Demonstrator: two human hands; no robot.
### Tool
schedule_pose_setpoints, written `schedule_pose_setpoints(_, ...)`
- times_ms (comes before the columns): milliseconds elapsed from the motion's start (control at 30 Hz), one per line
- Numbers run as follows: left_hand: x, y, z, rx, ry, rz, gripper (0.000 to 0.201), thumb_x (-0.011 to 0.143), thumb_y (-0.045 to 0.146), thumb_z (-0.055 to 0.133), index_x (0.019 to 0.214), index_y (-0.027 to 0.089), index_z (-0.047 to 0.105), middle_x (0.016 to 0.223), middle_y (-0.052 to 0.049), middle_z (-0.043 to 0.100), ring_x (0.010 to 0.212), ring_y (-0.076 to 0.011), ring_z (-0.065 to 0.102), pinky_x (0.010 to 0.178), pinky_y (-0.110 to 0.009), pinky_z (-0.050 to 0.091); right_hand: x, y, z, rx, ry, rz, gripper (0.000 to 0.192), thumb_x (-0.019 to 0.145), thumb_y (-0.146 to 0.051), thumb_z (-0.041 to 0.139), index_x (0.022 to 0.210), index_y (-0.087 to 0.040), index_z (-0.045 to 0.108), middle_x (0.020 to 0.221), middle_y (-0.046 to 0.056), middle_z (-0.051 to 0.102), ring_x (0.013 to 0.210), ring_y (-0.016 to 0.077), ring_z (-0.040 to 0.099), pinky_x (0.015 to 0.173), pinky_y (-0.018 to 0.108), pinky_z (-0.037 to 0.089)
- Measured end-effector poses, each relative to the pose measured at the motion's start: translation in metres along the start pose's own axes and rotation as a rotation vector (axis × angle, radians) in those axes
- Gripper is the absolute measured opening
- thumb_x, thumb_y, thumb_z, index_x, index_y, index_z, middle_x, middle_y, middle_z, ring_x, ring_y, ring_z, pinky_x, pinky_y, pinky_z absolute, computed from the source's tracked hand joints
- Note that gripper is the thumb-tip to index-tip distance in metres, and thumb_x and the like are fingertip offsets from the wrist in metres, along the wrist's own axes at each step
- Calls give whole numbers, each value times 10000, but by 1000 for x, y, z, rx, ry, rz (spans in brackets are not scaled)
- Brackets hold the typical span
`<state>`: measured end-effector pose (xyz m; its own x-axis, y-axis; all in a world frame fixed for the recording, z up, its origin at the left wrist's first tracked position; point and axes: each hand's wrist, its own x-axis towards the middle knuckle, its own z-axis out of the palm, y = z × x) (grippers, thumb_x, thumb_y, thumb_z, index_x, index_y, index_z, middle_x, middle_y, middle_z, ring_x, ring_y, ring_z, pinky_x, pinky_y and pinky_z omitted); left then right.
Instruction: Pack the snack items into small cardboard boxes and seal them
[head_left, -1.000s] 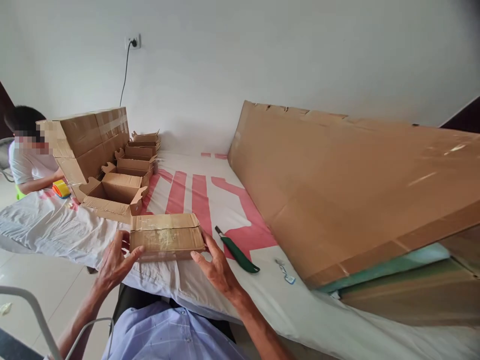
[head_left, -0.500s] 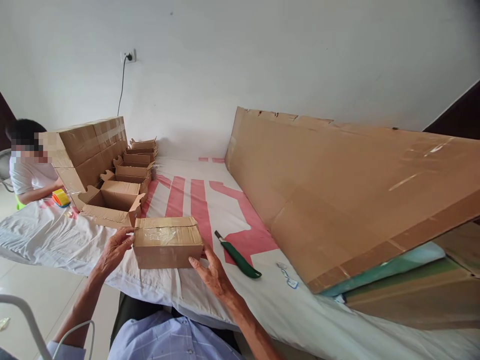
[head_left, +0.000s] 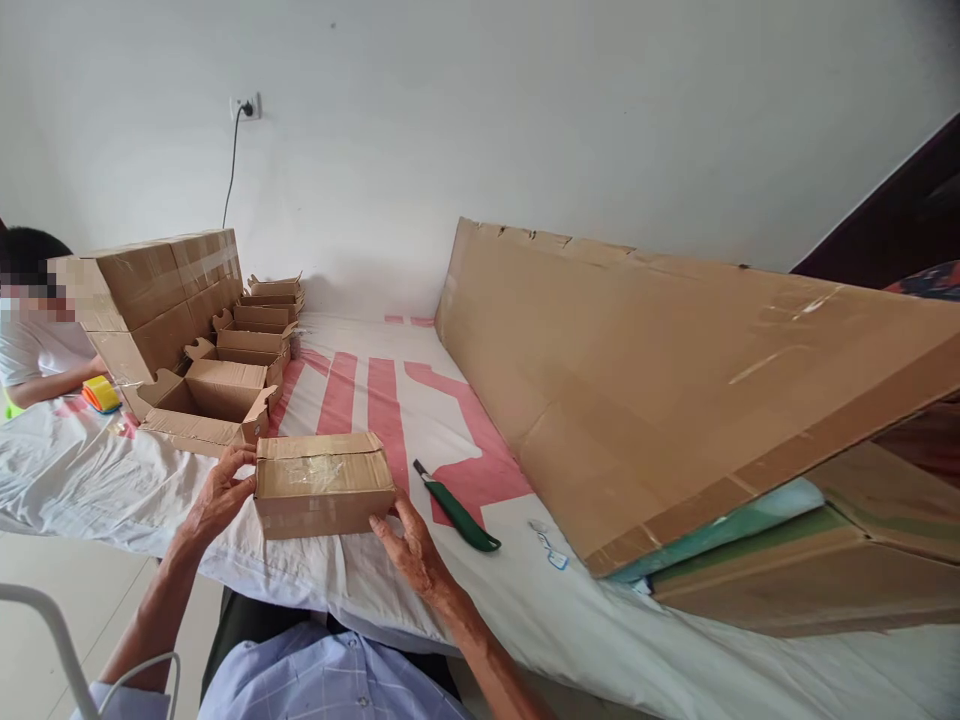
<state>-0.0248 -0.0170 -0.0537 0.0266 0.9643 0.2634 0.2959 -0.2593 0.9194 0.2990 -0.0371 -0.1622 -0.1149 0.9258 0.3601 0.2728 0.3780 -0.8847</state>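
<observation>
A small closed cardboard box [head_left: 324, 512] with clear tape across its lid sits on the sheet-covered surface in front of me. My left hand [head_left: 220, 495] grips its left end, thumb and fingers at the edge. At the right end, my right hand [head_left: 411, 550] holds the lower corner, with the thumb on the front face. Just right of the box lies a tool with a green handle [head_left: 463, 520] and a dark tip. Beyond the left hand stands an open cardboard box [head_left: 202, 425], first in a row of open boxes.
Stacked taped cartons [head_left: 154, 290] stand at the left, near a person [head_left: 49, 345] and a yellow-orange item [head_left: 100, 394]. A large cardboard sheet [head_left: 637, 400] leans along the right. A small blue-and-white tag [head_left: 556, 560] lies by its base. A plugged-in cord [head_left: 232, 160] hangs on the wall.
My view has turned slightly right, so the surroundings appear further left. Both hands keep their places at the ends of the box, and the left fingers sit a little closer around its edge.
</observation>
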Motion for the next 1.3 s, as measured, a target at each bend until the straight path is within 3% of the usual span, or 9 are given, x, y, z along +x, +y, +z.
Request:
schedule_pose_setpoints(133,-2,7,4,-65,-17,-25,277,770,468,810,931,246,847,1498,-127,665,1475,-401,529,1162,-473,500,8,13,-33,-162,57,-93,420,1013,-395,539,1392,-259,658,1373,128,716,1253,316,674,1084,486,557)
schedule_pose_setpoints(267,-4,12,5,-159,2,-165,435,799,616,774,1000,240,860,1631,-115,567,1473,-438,532,1029,-477,585,15,38,-75,-480,201,-97,332,994,-411,539,1193,-221,725,1198,161,736,1157,347,666,1029,522,551)
schedule_pose_setpoints(367,-2,12,8,-167,35,-179,551,801,748,757,984,239,863,1555,-135,631,1397,-441,596,959,-486,609,13,58,-96,-705,196,5,244,946,-389,571,1066,-245,728,1049,136,721,1015,330,661,881,458,563)
schedule_pose_setpoints(533,2,4,20,-72,135,-59,540,765,749,806,800,212,851,1362,-164,734,1346,-424,621,1157,-523,485,8,77,-99,-791,137,139,186,893,-423,612,944,-256,677,992,111,712,989,318,671,820,408,545)
schedule_pose_setpoints(700,-7,4,23,-35,186,-33,539,788,743,774,746,206,795,1315,-154,737,1335,-394,621,1157,-500,468,7,77,-93,-705,182,180,225,918,-400,500,951,-245,659,979,118,714,1011,320,680,880,434,537)
schedule_pose_setpoints(800,-16,7,17,-11,216,-45,543,807,733,757,754,193,771,1337,-152,712,1286,-373,641,1040,-452,535,7,69,-93,-628,230,200,326,938,-468,469,1031,-228,668,1026,124,729,1016,314,689,862,428,539)
schedule_pose_setpoints(933,-21,7,11,-5,220,-42,541,775,734,779,734,195,760,1299,-147,707,1244,-353,645,970,-408,548,9,40,-86,-271,294,245,519,922,-663,519,1116,-203,661,995,121,732,905,293,680,806,411,542)
schedule_pose_setpoints(1100,-18,5,10,1,231,-49,543,790,732,765,708,195,762,1261,-141,715,1252,-354,638,1076,-442,478,16,-19,-65,119,131,198,565,979,-707,543,1181,-197,678,786,19,623,651,189,554,647,329,497)
schedule_pose_setpoints(1300,-22,4,15,-16,265,-37,551,816,719,752,680,186,736,1212,-135,703,1166,-326,659,961,-398,520,16,-57,-54,94,-74,126,544,992,-675,577,1197,-199,741,876,45,682,654,161,518,597,292,463)
